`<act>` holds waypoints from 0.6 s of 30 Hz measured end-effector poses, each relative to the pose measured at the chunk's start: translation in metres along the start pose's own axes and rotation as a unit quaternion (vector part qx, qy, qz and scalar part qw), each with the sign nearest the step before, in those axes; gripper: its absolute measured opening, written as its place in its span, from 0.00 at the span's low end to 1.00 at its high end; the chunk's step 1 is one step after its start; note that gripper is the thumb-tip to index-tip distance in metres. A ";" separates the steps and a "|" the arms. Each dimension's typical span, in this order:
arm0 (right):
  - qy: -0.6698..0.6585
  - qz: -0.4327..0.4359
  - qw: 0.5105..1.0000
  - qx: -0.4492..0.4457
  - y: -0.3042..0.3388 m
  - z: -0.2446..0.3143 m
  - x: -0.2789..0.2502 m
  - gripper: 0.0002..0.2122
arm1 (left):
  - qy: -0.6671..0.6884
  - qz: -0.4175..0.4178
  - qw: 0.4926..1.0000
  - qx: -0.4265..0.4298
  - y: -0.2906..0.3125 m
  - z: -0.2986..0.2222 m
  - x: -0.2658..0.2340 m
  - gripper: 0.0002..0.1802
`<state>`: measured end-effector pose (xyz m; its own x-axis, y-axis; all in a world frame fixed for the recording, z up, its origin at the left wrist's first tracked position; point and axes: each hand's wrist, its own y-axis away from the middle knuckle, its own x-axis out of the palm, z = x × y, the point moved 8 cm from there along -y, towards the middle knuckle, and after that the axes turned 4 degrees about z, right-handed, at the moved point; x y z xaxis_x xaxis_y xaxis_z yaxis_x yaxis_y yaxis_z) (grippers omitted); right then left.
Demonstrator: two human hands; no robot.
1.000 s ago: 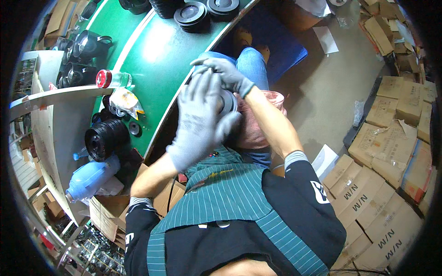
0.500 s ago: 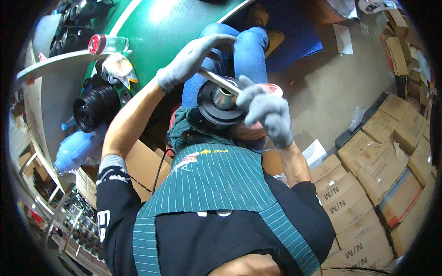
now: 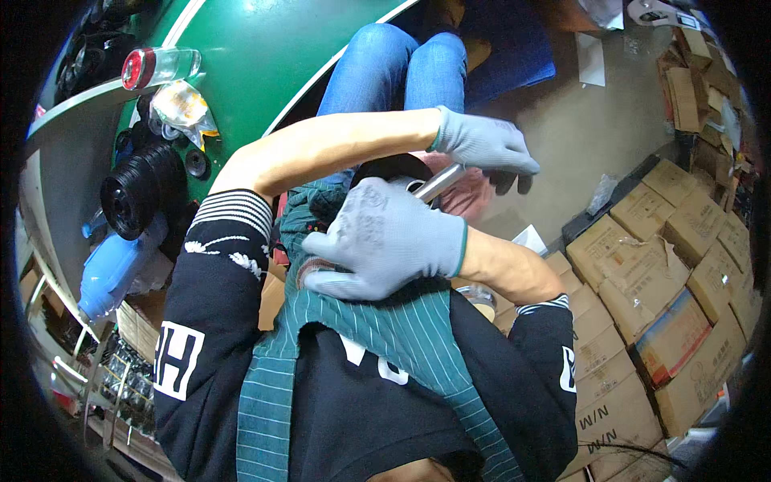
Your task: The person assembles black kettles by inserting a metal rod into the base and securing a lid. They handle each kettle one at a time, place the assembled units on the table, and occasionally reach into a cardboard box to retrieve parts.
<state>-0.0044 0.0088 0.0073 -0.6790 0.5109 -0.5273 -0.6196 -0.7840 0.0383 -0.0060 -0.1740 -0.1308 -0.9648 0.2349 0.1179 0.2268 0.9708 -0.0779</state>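
My left arm reaches across to the right, over my lap. At its end my gloved left hand (image 3: 486, 150) curls over the upper end of a silver metal bar (image 3: 442, 184), and the contact is partly hidden under the hand. The bar slants down to a black round part (image 3: 393, 167) on my lap, mostly covered by my hands and arm. My gloved right hand (image 3: 385, 241) lies over that part, palm down, with its fingers bent round the near left side. Both gloves are grey.
On the left, a clear jar with a red lid (image 3: 161, 67), a plastic packet (image 3: 183, 111), stacked black discs (image 3: 143, 189) and a blue plastic bottle (image 3: 120, 273) stand by the green surface (image 3: 273, 56). Cardboard boxes (image 3: 634, 257) are piled at the right.
My left hand has swung from the upper left to the right, and the bar now points up to the right. My right hand has left the bar and moved left onto the black round part.
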 end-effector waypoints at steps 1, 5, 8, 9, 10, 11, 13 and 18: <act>-0.040 -0.045 0.998 -0.009 0.006 0.001 -0.009 0.18 | -0.065 -0.022 0.997 0.024 0.006 -0.005 -0.010 0.26; -0.346 -0.221 0.910 -0.064 0.032 -0.024 -0.037 0.25 | -0.249 -0.281 0.926 0.036 0.072 -0.062 -0.086 0.18; -0.577 -0.384 0.718 -0.065 0.046 -0.074 -0.043 0.26 | -0.245 -0.488 0.836 -0.050 0.183 -0.131 -0.121 0.19; -0.591 -0.426 0.679 -0.088 0.050 -0.085 -0.047 0.26 | -0.324 -0.485 0.805 -0.107 0.211 -0.156 -0.106 0.17; -0.655 -0.440 0.607 -0.096 0.050 -0.100 -0.045 0.27 | -0.364 -0.482 0.784 -0.145 0.228 -0.176 -0.087 0.20; -0.723 -0.416 0.539 -0.121 0.043 -0.109 -0.041 0.28 | -0.280 -0.441 0.839 -0.151 0.235 -0.184 -0.059 0.18; -0.767 -0.466 0.440 -0.037 0.041 -0.138 -0.027 0.39 | -0.495 -0.382 0.761 -0.174 0.216 -0.210 0.007 0.18; -0.467 -0.406 0.785 0.023 0.022 -0.139 -0.051 0.25 | -0.571 -0.349 0.651 -0.358 0.164 -0.166 0.054 0.18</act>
<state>0.0709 -0.0835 -0.0834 -0.0309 0.8881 0.4586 -0.9966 -0.0624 0.0537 0.0010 0.0061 0.0268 -0.2419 -0.0680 -0.9679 -0.7116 0.6906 0.1293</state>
